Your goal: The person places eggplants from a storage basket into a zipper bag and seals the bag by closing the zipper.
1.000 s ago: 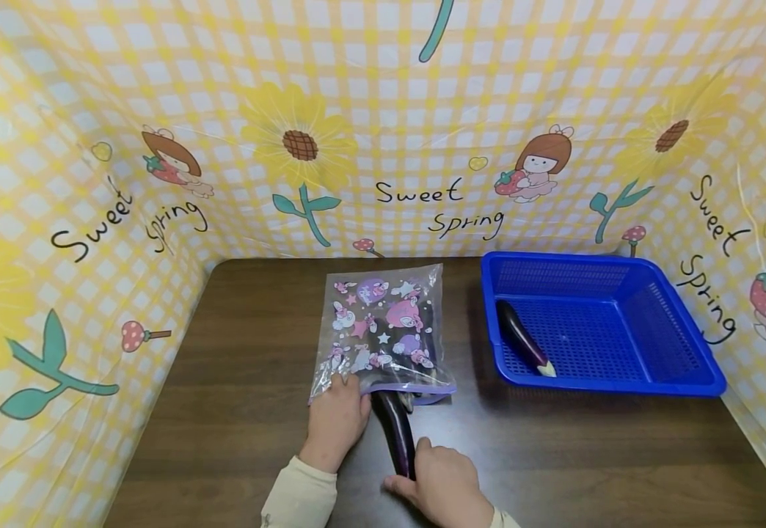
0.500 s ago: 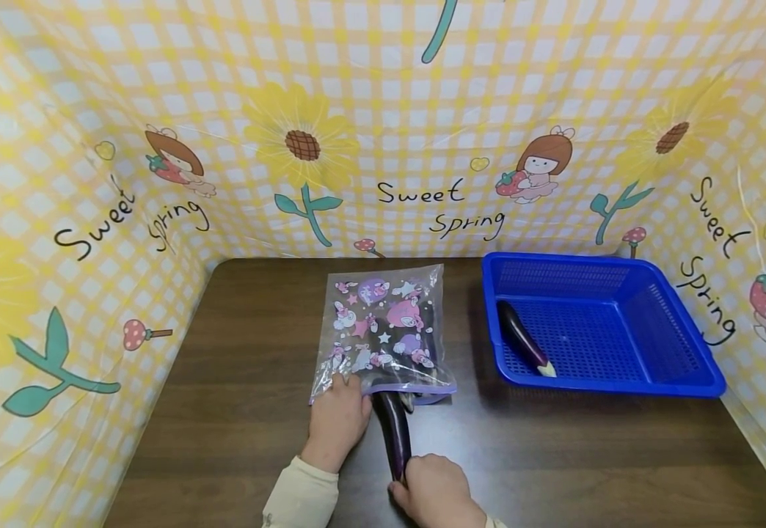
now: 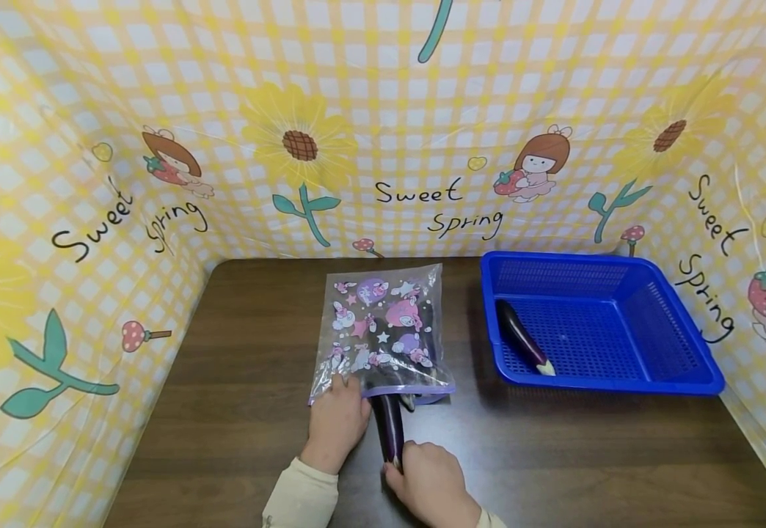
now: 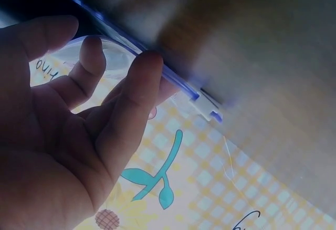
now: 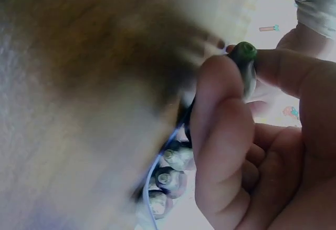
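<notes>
A clear zip bag (image 3: 355, 330) printed with pink and purple figures lies flat, its purple-edged mouth facing me. At the mouth's left corner my left hand (image 3: 337, 424) pinches the rim; the white zip slider (image 4: 205, 108) shows just beyond the fingertips in the left wrist view. A dark purple eggplant (image 3: 389, 431) reaches partly into the bag. My right hand (image 3: 434, 480) grips its near stem end, the greenish tip (image 5: 244, 54) showing between thumb and finger. Several more eggplant stem ends (image 5: 165, 179) sit inside the bag mouth; their bodies are mostly hidden by the print.
To the right stands a blue plastic basket (image 3: 621, 389) with one eggplant (image 3: 522, 337) along its left wall. The brown wooden table (image 3: 238, 367) is enclosed by a yellow checked cloth (image 3: 409, 132) at the back and sides.
My right hand has shifted its grip back to the eggplant's stem end, then moved forward. Less of the eggplant sticks out of the bag now. My left hand has stayed at the rim.
</notes>
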`<move>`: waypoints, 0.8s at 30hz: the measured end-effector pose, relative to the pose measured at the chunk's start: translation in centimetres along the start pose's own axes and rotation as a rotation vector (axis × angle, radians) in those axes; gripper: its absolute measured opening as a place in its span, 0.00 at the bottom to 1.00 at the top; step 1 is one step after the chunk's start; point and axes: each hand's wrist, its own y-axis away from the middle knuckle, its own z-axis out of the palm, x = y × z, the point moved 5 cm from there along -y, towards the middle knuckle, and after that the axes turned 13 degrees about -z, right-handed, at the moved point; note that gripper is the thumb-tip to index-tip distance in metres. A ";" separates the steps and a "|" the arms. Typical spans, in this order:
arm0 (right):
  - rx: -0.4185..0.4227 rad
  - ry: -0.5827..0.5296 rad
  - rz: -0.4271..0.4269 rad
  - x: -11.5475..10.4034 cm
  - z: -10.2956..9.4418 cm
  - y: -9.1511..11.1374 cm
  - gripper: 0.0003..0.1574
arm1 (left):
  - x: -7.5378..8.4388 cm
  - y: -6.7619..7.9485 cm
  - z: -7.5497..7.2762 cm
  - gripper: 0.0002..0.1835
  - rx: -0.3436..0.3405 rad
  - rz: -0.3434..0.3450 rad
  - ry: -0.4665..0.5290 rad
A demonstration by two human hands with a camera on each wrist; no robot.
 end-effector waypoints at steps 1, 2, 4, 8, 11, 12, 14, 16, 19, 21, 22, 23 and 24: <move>0.002 0.001 0.002 0.1 0.1 0.0 0.22 | 0.0 0.0 0.0 0.13 -0.001 -0.001 0.001; 0.002 -0.001 0.004 0.1 0.1 -0.1 0.22 | 0.0 0.1 0.0 0.13 -0.003 -0.003 0.001; -0.004 -0.007 0.007 0.3 0.3 -0.1 0.22 | 0.0 0.1 0.0 0.13 -0.007 -0.005 0.002; -0.039 -0.020 0.005 0.6 0.5 0.0 0.22 | 0.1 0.1 0.0 0.13 -0.010 0.001 -0.007; -0.083 -0.020 -0.014 0.6 0.6 0.3 0.22 | 0.1 0.1 0.1 0.13 0.000 0.007 -0.008; -0.106 -0.022 -0.022 0.6 0.6 0.4 0.22 | 0.0 0.1 0.1 0.13 0.002 0.007 -0.008; -0.152 -0.031 -0.039 0.6 0.7 0.6 0.22 | 0.0 0.1 0.3 0.13 -0.002 0.003 -0.010; -0.186 -0.045 -0.055 0.5 0.8 0.6 0.21 | 0.0 0.1 0.4 0.13 -0.007 -0.001 -0.014; -0.189 -0.053 -0.075 0.5 0.9 0.5 0.20 | 0.0 0.1 0.6 0.13 -0.021 -0.010 -0.024; -0.166 -0.048 -0.082 0.5 0.9 0.4 0.20 | 0.0 0.1 0.7 0.13 -0.020 -0.011 -0.023; -0.154 -0.044 -0.085 0.5 0.9 0.3 0.21 | 0.0 0.2 0.7 0.13 -0.018 -0.010 -0.022; -0.146 -0.041 -0.088 0.5 0.9 0.3 0.21 | -0.1 0.2 0.8 0.12 -0.017 -0.010 -0.021; -0.142 -0.040 -0.088 0.5 0.9 0.2 0.21 | -0.1 0.2 0.8 0.12 -0.013 -0.008 -0.021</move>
